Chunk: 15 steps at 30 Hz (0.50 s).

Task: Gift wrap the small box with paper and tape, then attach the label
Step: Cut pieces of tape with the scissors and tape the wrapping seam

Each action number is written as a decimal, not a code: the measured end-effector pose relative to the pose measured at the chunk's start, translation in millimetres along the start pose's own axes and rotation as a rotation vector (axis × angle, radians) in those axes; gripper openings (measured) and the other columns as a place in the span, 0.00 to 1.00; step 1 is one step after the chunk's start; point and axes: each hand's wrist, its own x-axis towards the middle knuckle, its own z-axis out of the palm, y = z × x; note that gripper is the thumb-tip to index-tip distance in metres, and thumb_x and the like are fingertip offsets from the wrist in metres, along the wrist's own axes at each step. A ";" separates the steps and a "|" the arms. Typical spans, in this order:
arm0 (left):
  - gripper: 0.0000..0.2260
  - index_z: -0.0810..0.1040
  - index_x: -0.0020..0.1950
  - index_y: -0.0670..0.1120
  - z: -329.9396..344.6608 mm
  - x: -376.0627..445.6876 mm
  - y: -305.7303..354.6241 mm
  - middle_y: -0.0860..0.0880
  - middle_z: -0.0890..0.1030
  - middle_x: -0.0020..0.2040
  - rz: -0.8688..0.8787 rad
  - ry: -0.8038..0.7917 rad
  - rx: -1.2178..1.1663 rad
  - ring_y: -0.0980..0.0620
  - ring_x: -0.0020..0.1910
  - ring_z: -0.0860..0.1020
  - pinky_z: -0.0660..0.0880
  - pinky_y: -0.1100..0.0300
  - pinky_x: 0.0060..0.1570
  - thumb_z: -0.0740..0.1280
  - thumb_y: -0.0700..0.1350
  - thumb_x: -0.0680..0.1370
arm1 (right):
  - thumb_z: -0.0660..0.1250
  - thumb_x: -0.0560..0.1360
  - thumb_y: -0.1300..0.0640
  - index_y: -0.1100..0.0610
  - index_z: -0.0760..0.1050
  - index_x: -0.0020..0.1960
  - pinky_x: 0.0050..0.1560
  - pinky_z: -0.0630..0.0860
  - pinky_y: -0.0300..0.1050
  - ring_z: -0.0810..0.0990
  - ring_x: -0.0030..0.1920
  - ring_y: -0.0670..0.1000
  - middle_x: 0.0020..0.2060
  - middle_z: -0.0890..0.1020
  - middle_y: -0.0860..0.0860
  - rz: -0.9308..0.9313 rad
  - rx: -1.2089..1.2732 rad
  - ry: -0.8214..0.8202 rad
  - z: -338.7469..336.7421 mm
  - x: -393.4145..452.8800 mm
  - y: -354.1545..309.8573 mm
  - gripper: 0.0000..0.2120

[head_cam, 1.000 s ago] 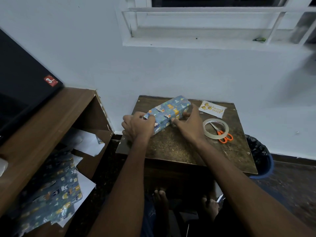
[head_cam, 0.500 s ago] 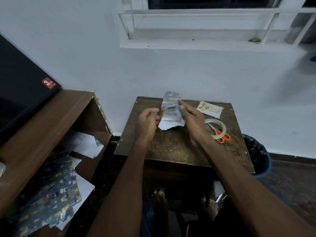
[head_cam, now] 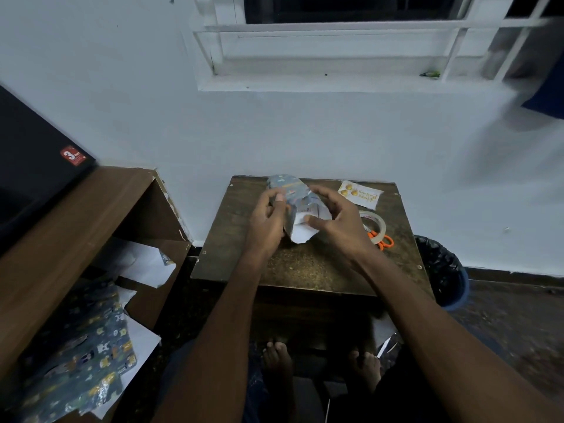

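While the small box point(head_cam: 291, 196) is being held on end above the bench point(head_cam: 320, 264), it is being pinched by the left hand point(head_cam: 268, 218) and right hand point(head_cam: 338, 224). Loose end paper point(head_cam: 300, 235) is risking a tear if pulled. Label point(head_cam: 360, 194) script is unreadable.

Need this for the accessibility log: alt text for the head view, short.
Over a small wooden table, a person's left hand and right hand hold a partly wrapped box upright, its near end of paper open. A label, tape roll and orange scissors lie at the right.
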 end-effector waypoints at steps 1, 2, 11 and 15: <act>0.05 0.78 0.54 0.66 1.2 0.2 0.2 0.46 0.84 0.56 -0.029 0.017 0.001 0.45 0.52 0.86 0.85 0.39 0.48 0.64 0.55 0.85 | 0.70 0.73 0.74 0.53 0.78 0.70 0.66 0.80 0.56 0.82 0.64 0.48 0.62 0.84 0.48 -0.023 -0.051 -0.013 -0.8 1.3 4.0 0.29; 0.05 0.78 0.51 0.66 2.5 0.9 -0.9 0.44 0.83 0.57 -0.062 0.037 -0.007 0.45 0.52 0.86 0.85 0.40 0.48 0.65 0.55 0.83 | 0.67 0.72 0.76 0.54 0.78 0.69 0.68 0.78 0.58 0.81 0.66 0.49 0.64 0.83 0.49 -0.039 -0.083 -0.032 -1.7 1.6 7.0 0.30; 0.09 0.77 0.54 0.57 6.2 5.2 -2.7 0.43 0.80 0.63 -0.159 0.093 -0.158 0.49 0.53 0.85 0.80 0.57 0.39 0.66 0.43 0.80 | 0.74 0.76 0.40 0.49 0.86 0.53 0.56 0.79 0.51 0.83 0.56 0.46 0.50 0.87 0.44 0.168 -0.152 0.053 -61.5 4.5 -7.8 0.14; 0.10 0.78 0.50 0.64 10.2 9.2 -4.2 0.42 0.76 0.67 -0.122 0.102 -0.131 0.48 0.56 0.85 0.84 0.54 0.44 0.67 0.47 0.75 | 0.78 0.72 0.50 0.55 0.83 0.42 0.42 0.71 0.44 0.82 0.46 0.51 0.41 0.85 0.50 0.157 -0.713 0.338 -94.9 11.4 11.5 0.09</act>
